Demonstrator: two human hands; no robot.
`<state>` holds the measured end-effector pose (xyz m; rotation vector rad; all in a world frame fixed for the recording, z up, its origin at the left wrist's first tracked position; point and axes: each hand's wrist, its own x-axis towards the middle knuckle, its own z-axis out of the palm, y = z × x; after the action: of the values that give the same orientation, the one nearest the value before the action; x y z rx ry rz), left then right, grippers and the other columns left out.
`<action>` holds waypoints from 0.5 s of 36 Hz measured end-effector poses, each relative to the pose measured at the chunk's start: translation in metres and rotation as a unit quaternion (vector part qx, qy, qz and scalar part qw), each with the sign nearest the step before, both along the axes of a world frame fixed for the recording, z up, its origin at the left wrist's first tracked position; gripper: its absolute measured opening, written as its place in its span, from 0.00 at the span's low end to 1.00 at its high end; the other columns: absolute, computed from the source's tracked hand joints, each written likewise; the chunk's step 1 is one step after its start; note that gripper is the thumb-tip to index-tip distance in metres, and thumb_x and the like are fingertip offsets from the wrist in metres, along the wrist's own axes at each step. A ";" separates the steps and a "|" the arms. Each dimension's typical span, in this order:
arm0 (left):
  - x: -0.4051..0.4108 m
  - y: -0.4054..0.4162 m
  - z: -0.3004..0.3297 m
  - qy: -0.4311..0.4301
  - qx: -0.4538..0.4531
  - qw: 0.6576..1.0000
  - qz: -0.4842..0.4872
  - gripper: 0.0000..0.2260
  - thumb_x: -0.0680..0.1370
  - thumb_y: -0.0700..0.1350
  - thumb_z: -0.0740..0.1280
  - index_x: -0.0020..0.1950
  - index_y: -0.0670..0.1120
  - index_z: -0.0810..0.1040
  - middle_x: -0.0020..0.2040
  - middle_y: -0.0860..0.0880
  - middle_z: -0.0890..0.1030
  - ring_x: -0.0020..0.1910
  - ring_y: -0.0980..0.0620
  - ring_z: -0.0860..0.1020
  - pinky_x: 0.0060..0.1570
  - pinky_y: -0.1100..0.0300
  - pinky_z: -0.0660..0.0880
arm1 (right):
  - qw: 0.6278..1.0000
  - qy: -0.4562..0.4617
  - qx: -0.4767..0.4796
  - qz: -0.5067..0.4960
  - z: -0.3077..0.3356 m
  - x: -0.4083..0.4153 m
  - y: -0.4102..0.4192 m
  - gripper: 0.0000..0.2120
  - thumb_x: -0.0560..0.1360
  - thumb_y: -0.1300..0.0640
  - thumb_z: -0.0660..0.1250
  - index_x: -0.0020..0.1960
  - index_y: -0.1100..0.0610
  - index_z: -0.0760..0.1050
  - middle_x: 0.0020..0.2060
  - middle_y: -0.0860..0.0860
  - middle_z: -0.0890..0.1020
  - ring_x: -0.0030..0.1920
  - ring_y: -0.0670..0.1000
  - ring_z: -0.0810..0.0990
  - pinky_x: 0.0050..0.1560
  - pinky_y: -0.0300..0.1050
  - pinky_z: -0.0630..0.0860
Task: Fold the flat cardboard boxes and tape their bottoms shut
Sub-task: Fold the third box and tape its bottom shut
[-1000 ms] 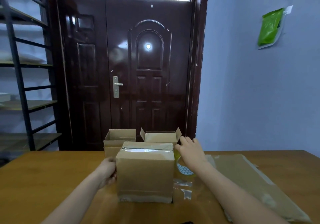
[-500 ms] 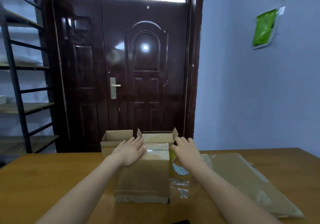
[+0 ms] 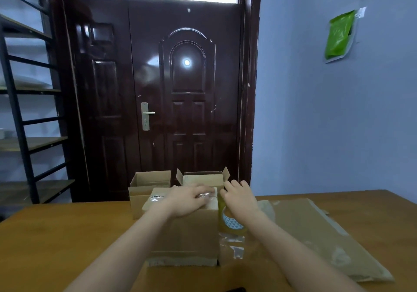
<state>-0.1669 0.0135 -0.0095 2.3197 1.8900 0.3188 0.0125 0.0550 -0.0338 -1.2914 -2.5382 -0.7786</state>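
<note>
A folded cardboard box stands on the wooden table right before me, its upturned face crossed by shiny clear tape. My left hand lies flat on that taped face, fingers spread toward the right end. My right hand rests against the box's upper right edge, fingers loosely curled, holding nothing I can see. A roll of clear tape stands just right of the box, under my right wrist.
Two open-topped boxes stand behind the near one. Flat cardboard in plastic wrap lies on the table's right side. A dark door fills the background, and a metal shelf rack stands at left.
My left hand rose from the box's left side onto its top and slid right along the tape. My right hand stayed at the upper right edge.
</note>
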 end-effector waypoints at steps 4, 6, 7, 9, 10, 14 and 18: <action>0.008 -0.009 -0.002 0.068 0.003 0.998 -0.001 0.20 0.80 0.64 0.45 0.72 0.70 0.54 0.76 0.56 0.58 0.74 0.49 0.58 0.71 0.36 0.49 | 0.993 0.116 -0.007 0.024 -0.005 0.001 0.000 0.20 0.70 0.61 0.69 0.61 0.54 0.74 0.52 0.50 0.78 0.52 0.52 0.74 0.51 0.46 0.69; 0.007 -0.011 -0.002 0.074 0.001 0.997 -0.003 0.21 0.79 0.65 0.44 0.72 0.71 0.52 0.77 0.56 0.56 0.75 0.48 0.55 0.72 0.36 0.46 | 0.982 0.186 -0.020 0.028 -0.011 0.003 0.003 0.23 0.68 0.61 0.70 0.63 0.52 0.74 0.48 0.48 0.81 0.48 0.51 0.76 0.47 0.44 0.70; 0.006 -0.011 -0.001 0.076 0.000 0.997 -0.004 0.21 0.79 0.66 0.43 0.72 0.71 0.51 0.77 0.56 0.55 0.76 0.47 0.54 0.72 0.36 0.45 | 0.975 0.217 -0.039 0.034 -0.014 0.005 0.004 0.25 0.71 0.62 0.67 0.67 0.52 0.70 0.50 0.48 0.80 0.50 0.51 0.75 0.49 0.43 0.70; 0.007 -0.010 -0.001 0.080 -0.006 0.997 -0.002 0.21 0.79 0.66 0.43 0.72 0.72 0.51 0.77 0.57 0.54 0.76 0.48 0.52 0.72 0.37 0.43 | 0.952 0.291 -0.084 0.029 -0.017 0.008 0.004 0.27 0.74 0.63 0.64 0.71 0.52 0.64 0.55 0.49 0.79 0.54 0.51 0.75 0.51 0.43 0.71; 0.007 -0.010 0.000 0.080 -0.012 0.997 0.000 0.21 0.79 0.66 0.43 0.72 0.72 0.51 0.78 0.57 0.53 0.76 0.48 0.51 0.72 0.37 0.43 | 0.937 0.335 -0.099 0.022 -0.018 0.011 0.003 0.27 0.74 0.62 0.64 0.72 0.51 0.64 0.57 0.49 0.78 0.56 0.51 0.74 0.52 0.43 0.72; 0.008 -0.010 0.001 0.076 -0.020 0.997 0.009 0.20 0.80 0.64 0.43 0.72 0.71 0.51 0.78 0.57 0.53 0.77 0.49 0.51 0.72 0.38 0.43 | 0.850 0.497 -0.174 -0.013 -0.028 0.021 0.003 0.13 0.75 0.59 0.63 0.60 0.50 0.74 0.51 0.48 0.80 0.49 0.51 0.77 0.46 0.48 0.76; 0.009 -0.010 0.001 0.068 -0.019 0.997 0.013 0.20 0.80 0.64 0.44 0.72 0.71 0.51 0.78 0.57 0.53 0.77 0.49 0.51 0.72 0.38 0.43 | 0.721 0.647 -0.247 0.012 -0.048 0.026 0.008 0.13 0.76 0.66 0.61 0.53 0.48 0.72 0.45 0.48 0.79 0.50 0.52 0.78 0.44 0.43 0.75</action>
<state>-0.1575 0.0036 -0.0089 2.3491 1.9697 0.1283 0.0383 0.0628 -0.0820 -1.1937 -1.5023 0.7331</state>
